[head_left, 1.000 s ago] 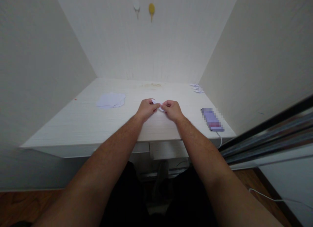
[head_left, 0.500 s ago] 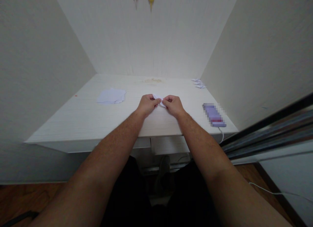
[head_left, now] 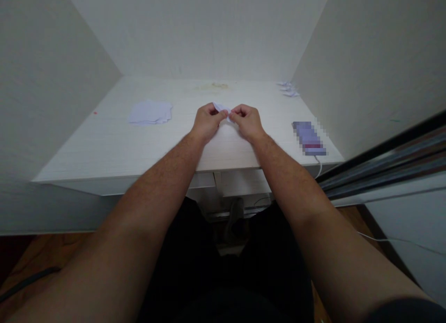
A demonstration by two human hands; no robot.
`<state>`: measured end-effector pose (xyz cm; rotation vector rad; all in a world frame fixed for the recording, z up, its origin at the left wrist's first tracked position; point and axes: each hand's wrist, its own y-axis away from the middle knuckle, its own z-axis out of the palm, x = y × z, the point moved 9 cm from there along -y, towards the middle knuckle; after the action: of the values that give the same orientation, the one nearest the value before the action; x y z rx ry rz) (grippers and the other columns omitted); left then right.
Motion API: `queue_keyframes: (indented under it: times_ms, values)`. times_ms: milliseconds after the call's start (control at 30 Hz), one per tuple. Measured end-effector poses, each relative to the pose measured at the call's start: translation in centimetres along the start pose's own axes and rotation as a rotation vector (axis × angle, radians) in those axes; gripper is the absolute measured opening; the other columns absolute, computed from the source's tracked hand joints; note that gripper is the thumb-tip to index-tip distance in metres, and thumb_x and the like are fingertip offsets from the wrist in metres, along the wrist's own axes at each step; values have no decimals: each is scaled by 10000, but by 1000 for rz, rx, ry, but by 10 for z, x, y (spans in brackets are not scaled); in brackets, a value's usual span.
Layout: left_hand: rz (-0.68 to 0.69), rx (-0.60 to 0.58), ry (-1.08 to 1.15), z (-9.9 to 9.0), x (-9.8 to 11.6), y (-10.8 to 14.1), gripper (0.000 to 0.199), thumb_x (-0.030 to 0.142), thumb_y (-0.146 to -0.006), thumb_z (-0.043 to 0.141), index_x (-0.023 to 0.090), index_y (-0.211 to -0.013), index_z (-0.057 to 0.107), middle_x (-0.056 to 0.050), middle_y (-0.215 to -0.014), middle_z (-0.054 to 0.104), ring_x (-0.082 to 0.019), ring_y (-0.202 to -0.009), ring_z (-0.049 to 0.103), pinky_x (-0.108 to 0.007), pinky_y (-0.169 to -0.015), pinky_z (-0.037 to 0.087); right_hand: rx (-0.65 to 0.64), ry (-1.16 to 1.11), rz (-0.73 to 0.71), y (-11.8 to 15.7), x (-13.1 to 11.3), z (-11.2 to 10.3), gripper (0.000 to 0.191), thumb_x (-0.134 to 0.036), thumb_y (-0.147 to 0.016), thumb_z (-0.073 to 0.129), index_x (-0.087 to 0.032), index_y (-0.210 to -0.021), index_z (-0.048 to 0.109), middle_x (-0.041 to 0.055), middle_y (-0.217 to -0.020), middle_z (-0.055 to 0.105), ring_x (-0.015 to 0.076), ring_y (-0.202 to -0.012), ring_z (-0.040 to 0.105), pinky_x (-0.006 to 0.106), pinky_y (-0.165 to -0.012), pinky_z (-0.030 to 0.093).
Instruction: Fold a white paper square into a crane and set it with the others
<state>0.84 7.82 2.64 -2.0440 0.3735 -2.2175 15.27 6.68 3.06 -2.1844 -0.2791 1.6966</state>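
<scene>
"Where's that folded paper (head_left: 219,107)?"
"Between the two hands, over the counter (head_left: 156,149), slanting far-left to near-right!"
"Grips?"
"The left hand (head_left: 208,121) pinches its far end, the right hand (head_left: 246,120) its near end; neither's closer!"

A white desk (head_left: 111,149) with faint grain filled an alcove. Its rear edge met a pale back wall (head_left: 198,35); grey side walls, left wall (head_left: 45,81) and right wall (head_left: 379,58), rose along its left and right edges. A brownish stain (head_left: 219,86) marked the surface near the middle of the rear edge, and a small reddish spot (head_left: 95,113) lay near the left edge. Below the front edge sat a pale panel (head_left: 244,183). Dark-edged metallic strips (head_left: 393,158) ran outward from near the front right corner. The floor (head_left: 62,248) was brown, wood-toned. Light was dim.
</scene>
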Motion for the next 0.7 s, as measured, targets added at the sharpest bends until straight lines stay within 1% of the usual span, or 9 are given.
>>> queue_keyframes:
  times_ms: [67,167,300,367,433,500,567,633,700]
  values:
    - [-18,-1,3,-1,1,1,169,211,-734,758,172,-744,594,30,-575,502,-78,-547,497,-195,-492,344,18,3,18,0,1,-1,159,-313,-786,691,-179,-755,614,-34,-622,538,93,-621,499,230,-572,393]
    - [-109,-22,34,-1,-2,2,204,328,-791,730,157,-778,620,-3,-616,554,-94,-563,545,-197,-502,364,25,-26,79,2,3,-2,150,-319,-804,677,-178,-788,630,-13,-643,574,106,-637,540,235,-570,419]
    - [-192,-28,106,-3,-4,2,379,495,-845,630,120,-805,665,-60,-690,635,-139,-605,614,-223,-514,410,21,-91,152,4,3,-3,127,-286,-816,647,-167,-858,660,15,-715,630,119,-672,598,243,-580,458]
    - [-167,-35,93,-3,-4,2,302,420,-802,684,118,-816,679,-57,-703,648,-136,-596,603,-227,-511,410,6,-120,171,5,2,-2,141,-287,-822,633,-164,-886,664,19,-734,643,122,-678,617,239,-568,462]
    - [-119,-38,57,-2,-3,2,185,268,-734,728,128,-849,688,-34,-696,644,-109,-564,564,-220,-509,399,-4,-144,176,5,0,-1,171,-294,-817,637,-169,-932,660,13,-738,649,124,-678,632,231,-550,457]
    - [-77,-21,36,-2,-2,2,240,150,-681,723,142,-919,691,-4,-673,626,-79,-524,515,-207,-506,383,-7,-162,173,6,-1,-1,238,-299,-794,661,-178,-998,643,2,-727,650,127,-673,640,225,-533,449]
    - [-56,11,37,-5,-1,3,354,102,-655,708,154,-1004,679,18,-668,615,-58,-500,480,-197,-504,372,-2,-170,175,7,0,0,307,-300,-762,694,-181,-1035,621,-8,-705,647,130,-653,637,224,-521,443]
    - [-54,29,47,-6,0,3,411,96,-645,703,157,-1050,663,27,-678,614,-51,-495,470,-193,-504,374,1,-164,188,7,2,0,307,-293,-734,717,-175,-997,613,-9,-678,643,130,-625,625,224,-511,434]
    - [-66,26,54,-6,1,3,386,102,-637,702,151,-1017,660,29,-671,610,-54,-497,476,-195,-502,384,-10,-146,199,8,3,2,235,-289,-728,718,-170,-901,612,-3,-652,639,123,-591,604,224,-502,422]
